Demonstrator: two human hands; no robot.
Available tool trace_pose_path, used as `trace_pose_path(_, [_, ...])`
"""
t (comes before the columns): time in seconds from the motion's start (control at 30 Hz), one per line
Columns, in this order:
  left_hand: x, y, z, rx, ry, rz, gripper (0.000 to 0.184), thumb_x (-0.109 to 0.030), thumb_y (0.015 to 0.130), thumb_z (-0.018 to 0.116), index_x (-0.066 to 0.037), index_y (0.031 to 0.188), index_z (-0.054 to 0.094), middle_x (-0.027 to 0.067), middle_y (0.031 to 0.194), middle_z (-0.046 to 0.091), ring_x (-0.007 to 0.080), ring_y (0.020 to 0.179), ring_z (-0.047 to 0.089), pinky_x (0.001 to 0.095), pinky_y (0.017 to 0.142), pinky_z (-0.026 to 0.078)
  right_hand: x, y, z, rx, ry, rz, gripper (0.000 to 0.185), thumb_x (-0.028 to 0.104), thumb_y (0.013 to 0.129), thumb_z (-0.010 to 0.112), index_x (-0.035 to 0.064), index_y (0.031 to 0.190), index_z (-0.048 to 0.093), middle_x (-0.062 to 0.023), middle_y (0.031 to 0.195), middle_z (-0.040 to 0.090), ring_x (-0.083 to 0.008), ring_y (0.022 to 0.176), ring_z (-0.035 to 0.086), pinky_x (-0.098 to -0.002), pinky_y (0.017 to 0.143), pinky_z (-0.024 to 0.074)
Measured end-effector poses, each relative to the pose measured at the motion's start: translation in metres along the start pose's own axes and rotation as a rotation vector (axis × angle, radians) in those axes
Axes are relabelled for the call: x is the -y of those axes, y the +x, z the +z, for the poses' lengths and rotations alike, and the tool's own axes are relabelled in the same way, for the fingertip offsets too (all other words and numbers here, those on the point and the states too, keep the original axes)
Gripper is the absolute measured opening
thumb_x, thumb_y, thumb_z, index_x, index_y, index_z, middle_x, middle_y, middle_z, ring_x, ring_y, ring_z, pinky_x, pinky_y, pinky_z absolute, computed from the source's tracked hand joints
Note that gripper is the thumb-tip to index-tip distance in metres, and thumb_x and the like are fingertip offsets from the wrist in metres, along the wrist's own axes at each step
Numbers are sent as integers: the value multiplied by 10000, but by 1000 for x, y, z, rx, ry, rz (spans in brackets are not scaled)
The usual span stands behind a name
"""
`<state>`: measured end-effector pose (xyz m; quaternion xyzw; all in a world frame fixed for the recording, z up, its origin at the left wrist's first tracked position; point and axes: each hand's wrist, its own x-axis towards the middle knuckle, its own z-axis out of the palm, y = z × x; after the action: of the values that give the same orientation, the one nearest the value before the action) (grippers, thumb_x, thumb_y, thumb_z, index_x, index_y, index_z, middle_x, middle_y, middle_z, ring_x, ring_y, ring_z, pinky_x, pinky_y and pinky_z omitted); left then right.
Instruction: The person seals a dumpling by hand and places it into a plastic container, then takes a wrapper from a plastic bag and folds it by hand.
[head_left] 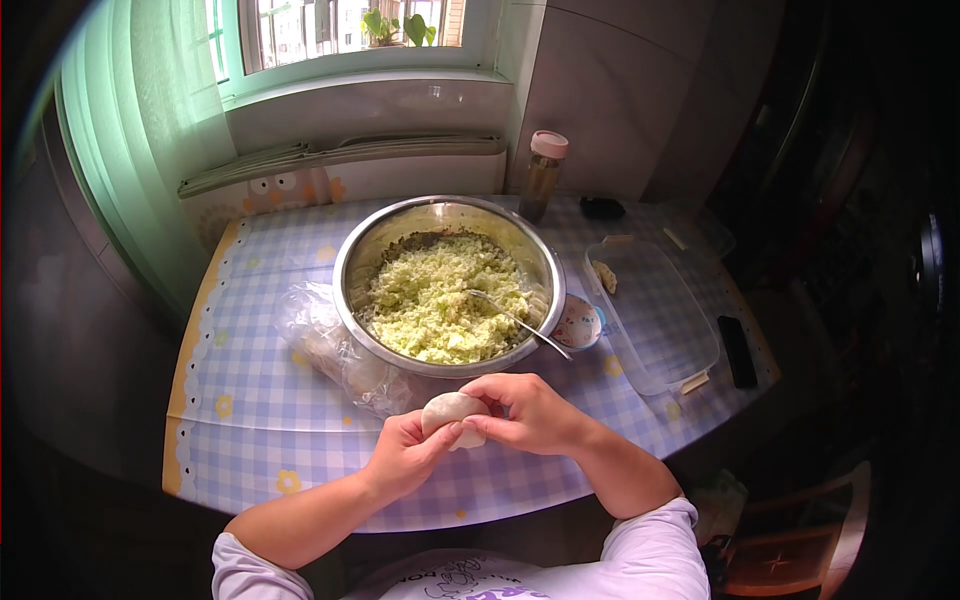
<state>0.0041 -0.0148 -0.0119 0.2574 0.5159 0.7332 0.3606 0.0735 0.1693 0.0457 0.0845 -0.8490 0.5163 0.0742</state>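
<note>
A pale round dumpling wrapper is held up between both hands, just in front of a large steel bowl. My left hand grips its lower left side, thumb on top. My right hand pinches its right edge between thumb and fingers. Whether filling lies inside the wrapper cannot be made out. Chopped pale green filling fills much of the bowl, and a metal spoon leans in it with its handle over the rim. Left of the bowl lies a clear plastic bag with pale contents.
A clear plastic container with one dumpling inside is on the right. Beside it lies a black phone. A small patterned dish sits by the bowl, and a lidded bottle stands behind. A wooden chair is at lower right.
</note>
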Motion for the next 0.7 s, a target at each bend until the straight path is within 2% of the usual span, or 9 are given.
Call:
trace_pose_path(0.07, [-1, 0, 1, -9, 14, 10, 199, -136, 949, 594, 6, 1076, 651, 4, 956, 663, 45, 857, 564, 210, 740, 464, -2, 0, 0, 17, 13, 1, 157, 61, 801, 659, 2, 945, 639, -109, 788, 642, -192, 719, 639, -314, 640, 500])
trace_pose_path(0.27, [3, 0, -4, -8, 13, -13, 198, -130, 946, 597, 8, 1078, 649, 10, 961, 665, 57, 864, 581, 221, 750, 472, -6, 0, 0, -70, -202, -140, 81, 69, 788, 670, 36, 857, 645, -88, 776, 606, -257, 702, 608, -353, 620, 489])
trace_pose_path(0.7, [2, 0, -5, 53, 55, -24, 199, -125, 943, 600, 9, 1082, 647, 11, 991, 668, 60, 896, 590, 224, 781, 480, -4, 1, -2, -45, -332, -209, 135, 141, 810, 670, 49, 766, 581, -77, 724, 560, -270, 664, 578, -385, 578, 461])
